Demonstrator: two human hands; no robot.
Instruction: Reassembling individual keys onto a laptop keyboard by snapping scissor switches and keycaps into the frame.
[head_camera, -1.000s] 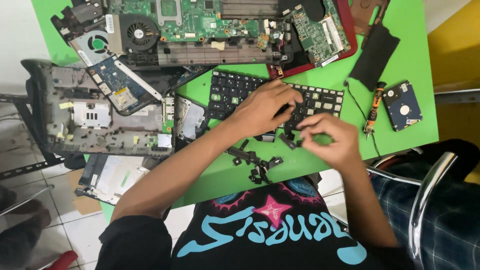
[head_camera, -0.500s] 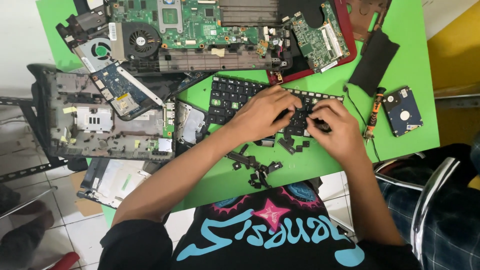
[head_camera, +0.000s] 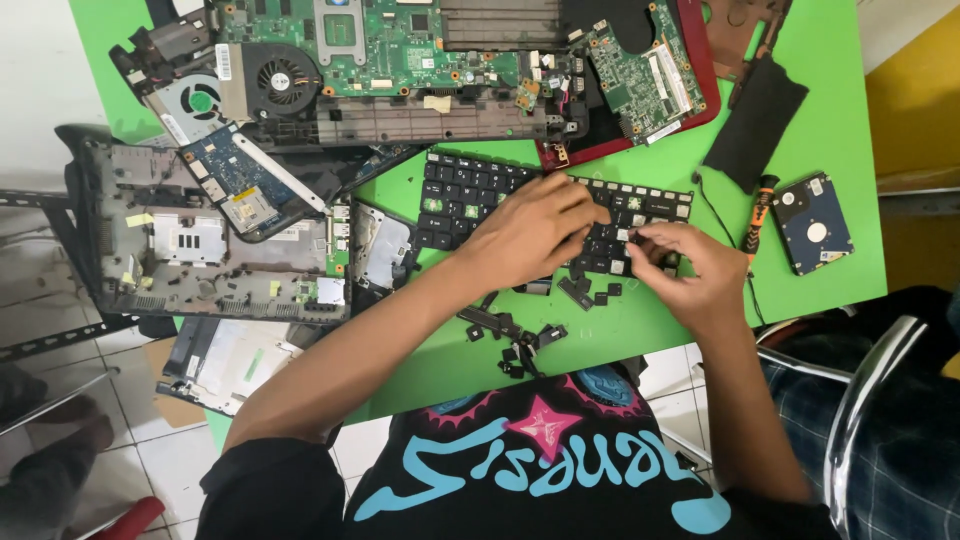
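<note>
**Both hands close on the keyboard's right half**

Since half a second ago the right hand (head_camera: 690, 270) has slid a little toward the right of the frame — its fingertips (head_camera: 640, 240) now pinch at a key near the keyboard's right end, the grip drawn together, though whether a keycap is actually between the tips I cannot tell. Beside it the left hand (head_camera: 535, 230) lies over the middle rows of the black keyboard (head_camera: 470, 195), fingers curled down onto the keys; its grip looks pressed on the board rather than clamped round anything.

That keyboard sits at the centre of the frame on the green bench (head_camera: 840, 100), with several caps already gone from its right half. Loose keycaps (head_camera: 515, 335) lie scattered just below it, toward the shirt. To do this well, I judge the left hand should pin the board flat while the right lifts each cap straight up from one edge — a twist could snap the small clips beneath.

An orange-handled screwdriver (head_camera: 757, 212) and a hard drive (head_camera: 812, 222) lie at right; circuit boards (head_camera: 400, 50) fill the top.
</note>
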